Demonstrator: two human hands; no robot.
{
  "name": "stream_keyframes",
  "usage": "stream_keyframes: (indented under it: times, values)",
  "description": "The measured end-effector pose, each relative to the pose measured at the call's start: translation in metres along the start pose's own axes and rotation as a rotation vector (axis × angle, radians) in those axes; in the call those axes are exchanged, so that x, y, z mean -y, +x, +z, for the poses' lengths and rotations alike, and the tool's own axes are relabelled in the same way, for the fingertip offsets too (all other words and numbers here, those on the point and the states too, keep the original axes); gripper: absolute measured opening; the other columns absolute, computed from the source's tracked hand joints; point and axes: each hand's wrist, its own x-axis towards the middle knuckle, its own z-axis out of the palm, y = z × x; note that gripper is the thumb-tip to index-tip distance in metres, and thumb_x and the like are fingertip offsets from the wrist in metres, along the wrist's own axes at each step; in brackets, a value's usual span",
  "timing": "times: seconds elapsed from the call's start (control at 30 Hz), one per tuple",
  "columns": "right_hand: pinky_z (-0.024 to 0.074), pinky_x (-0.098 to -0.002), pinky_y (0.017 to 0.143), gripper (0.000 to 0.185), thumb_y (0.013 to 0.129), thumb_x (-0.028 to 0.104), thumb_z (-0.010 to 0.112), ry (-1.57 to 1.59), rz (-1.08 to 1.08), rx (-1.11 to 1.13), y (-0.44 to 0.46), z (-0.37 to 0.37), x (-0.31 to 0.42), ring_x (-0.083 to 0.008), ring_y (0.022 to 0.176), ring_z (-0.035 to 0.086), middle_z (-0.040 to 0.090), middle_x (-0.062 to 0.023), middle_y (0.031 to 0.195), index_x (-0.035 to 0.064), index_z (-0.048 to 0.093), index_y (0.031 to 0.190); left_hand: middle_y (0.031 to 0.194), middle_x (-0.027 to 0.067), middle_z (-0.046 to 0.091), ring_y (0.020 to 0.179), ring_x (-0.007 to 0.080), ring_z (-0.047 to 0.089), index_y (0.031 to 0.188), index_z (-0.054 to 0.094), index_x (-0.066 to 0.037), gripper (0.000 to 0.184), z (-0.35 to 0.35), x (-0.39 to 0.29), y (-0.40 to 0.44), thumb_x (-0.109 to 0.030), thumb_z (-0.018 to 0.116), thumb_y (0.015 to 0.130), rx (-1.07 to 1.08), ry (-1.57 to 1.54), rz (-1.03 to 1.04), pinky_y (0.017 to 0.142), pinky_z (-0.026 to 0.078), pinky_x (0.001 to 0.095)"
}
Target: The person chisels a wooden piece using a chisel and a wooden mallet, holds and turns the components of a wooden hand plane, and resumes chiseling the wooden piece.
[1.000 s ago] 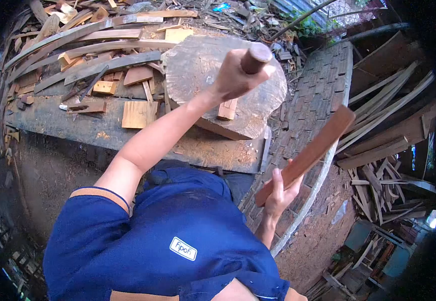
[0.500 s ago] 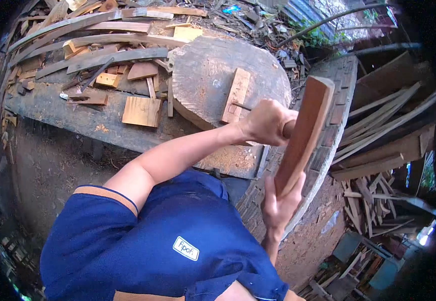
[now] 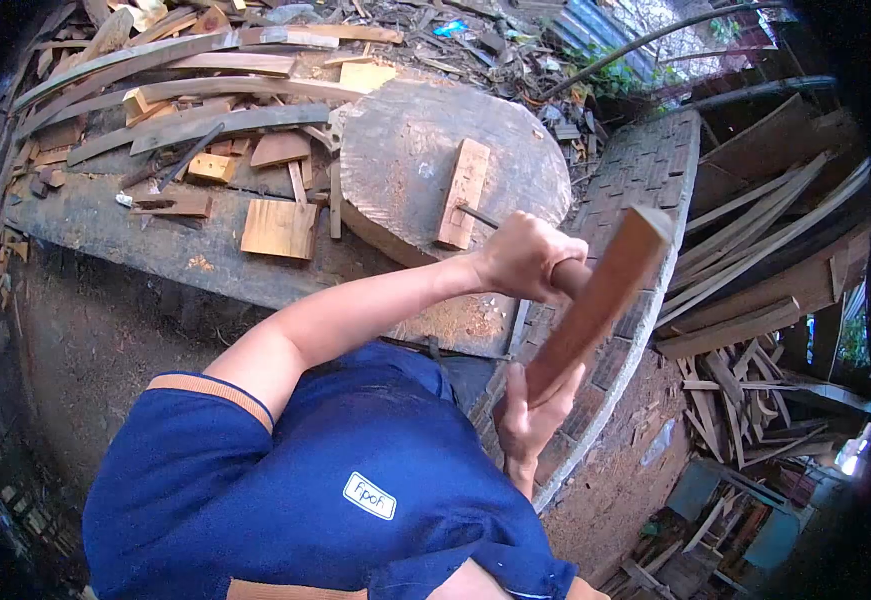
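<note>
My left hand (image 3: 527, 257) is wrapped round the wooden handle of a chisel (image 3: 479, 216). The chisel's metal shaft slants down to the left, its tip at a small cut in a narrow wood block (image 3: 468, 178). That block lies on a large round log slab (image 3: 385, 140). In my right hand (image 3: 537, 412) is the lower end of a thick reddish-brown wooden bar (image 3: 600, 300), its far end raised and slightly blurred. The bar passes in front of the chisel handle's butt, and I cannot tell whether they touch.
The slab stands on a long bench (image 3: 105, 225) strewn with sawdust. A square wood piece (image 3: 278, 228), a hand plane (image 3: 170, 204) and several offcuts lie left of it. Long curved planks (image 3: 235, 85) fill the back left. On the right runs a low brick-patterned ledge (image 3: 635, 180) beside stacked boards (image 3: 755, 240).
The wooden bar and my right hand have moved down and left, the bar tilting more toward the chisel handle. My left hand and the chisel hold nearly the same place on the block.
</note>
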Motion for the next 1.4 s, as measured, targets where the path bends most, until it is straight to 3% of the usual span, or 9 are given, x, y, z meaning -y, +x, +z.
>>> stream_keyframes:
  times: [0.07,0.23,0.3,0.37,0.4,0.5,0.57,0.63,1.4]
  values:
    - [0.047,-0.0332,0.077,0.051,0.081,0.016,0.069,0.034,-0.164,-0.127,-0.005,0.002,-0.006,-0.0211,0.081,0.058,0.059,-0.0115,0.088,-0.0044,0.042,0.118,0.063,0.006,0.06,0.058,0.0263,0.063,0.072,0.056,-0.014,0.028,-0.005,-0.008,-0.011,-0.029,0.077,0.063,-0.013,-0.014,0.064,0.051,0.049,0.0379]
    - [0.046,-0.0275,0.072,0.06,0.081,0.018,0.069,0.232,-0.02,-0.174,-0.013,0.001,-0.01,-0.0155,0.077,0.056,0.055,-0.0088,0.094,-0.0055,0.041,0.128,0.055,-0.0006,0.049,0.051,0.0207,0.057,0.067,0.053,-0.018,0.018,0.008,-0.013,-0.057,-0.029,0.067,0.064,0.098,0.165,0.375,0.049,0.047,0.0363]
    - [0.0453,-0.0262,0.066,0.057,0.083,0.019,0.069,0.178,-0.009,-0.19,-0.014,-0.001,-0.014,-0.0136,0.069,0.055,0.055,-0.0064,0.085,-0.0054,0.042,0.127,0.056,-0.0001,0.051,0.052,0.0212,0.058,0.067,0.053,-0.017,0.017,0.002,-0.013,-0.06,-0.025,0.067,0.064,0.146,0.146,0.368,0.05,0.047,0.0357]
    - [0.0459,-0.0262,0.064,0.056,0.083,0.019,0.068,0.19,0.003,-0.184,-0.015,-0.002,-0.01,-0.0136,0.067,0.056,0.054,-0.0058,0.082,-0.005,0.042,0.127,0.059,-0.0001,0.054,0.052,0.0191,0.056,0.063,0.054,-0.016,0.017,-0.006,-0.009,-0.039,-0.018,0.071,0.064,-0.057,0.048,0.276,0.051,0.047,0.0334]
    - [0.0464,-0.0263,0.062,0.054,0.084,0.019,0.068,0.201,0.016,-0.178,-0.016,-0.002,-0.009,-0.0137,0.065,0.056,0.054,-0.0051,0.079,-0.0046,0.043,0.126,0.056,0.0025,0.054,0.049,0.0245,0.056,0.067,0.055,-0.015,0.014,-0.013,-0.004,-0.024,-0.014,0.069,0.068,-0.172,0.043,0.215,0.047,0.046,0.0353]
    - [0.0475,-0.0262,0.055,0.052,0.084,0.018,0.067,0.284,0.092,-0.159,-0.019,-0.005,-0.005,-0.0143,0.059,0.056,0.054,-0.0057,0.079,-0.0038,0.043,0.125,0.064,0.0023,0.063,0.052,0.0062,0.052,0.071,0.061,-0.003,0.01,-0.048,0.019,0.014,-0.008,0.068,0.076,-0.364,-0.284,-0.102,0.046,0.041,0.0237]
    - [0.0476,-0.0261,0.053,0.051,0.085,0.018,0.066,0.285,0.088,-0.179,-0.02,-0.005,-0.008,-0.0144,0.058,0.056,0.054,-0.0061,0.08,-0.0037,0.043,0.125,0.061,-0.0015,0.058,0.056,0.0051,0.052,0.069,0.059,-0.003,0.014,-0.07,0.025,0.035,-0.009,0.068,0.077,-0.51,-0.345,-0.216,0.05,0.041,0.0239]
    - [0.0477,-0.0261,0.05,0.051,0.085,0.018,0.066,0.289,0.082,-0.195,-0.02,-0.005,-0.008,-0.0144,0.056,0.056,0.054,-0.0065,0.08,-0.0035,0.043,0.125,0.06,-0.0029,0.056,0.057,0.0045,0.051,0.066,0.058,-0.003,0.017,-0.087,0.022,0.039,-0.009,0.069,0.077,-0.463,-0.533,-0.383,0.051,0.041,0.0252]
    - [0.0465,-0.0262,0.053,0.056,0.082,0.018,0.068,0.262,0.133,-0.07,-0.006,0.005,-0.001,-0.0136,0.055,0.055,0.054,-0.0052,0.076,-0.0028,0.042,0.127,0.06,-0.0042,0.053,0.054,0.0039,0.047,0.067,0.056,-0.006,0.022,-0.074,0.03,0.033,-0.014,0.069,0.082,-0.301,-0.27,-0.22,0.049,0.038,0.0237]
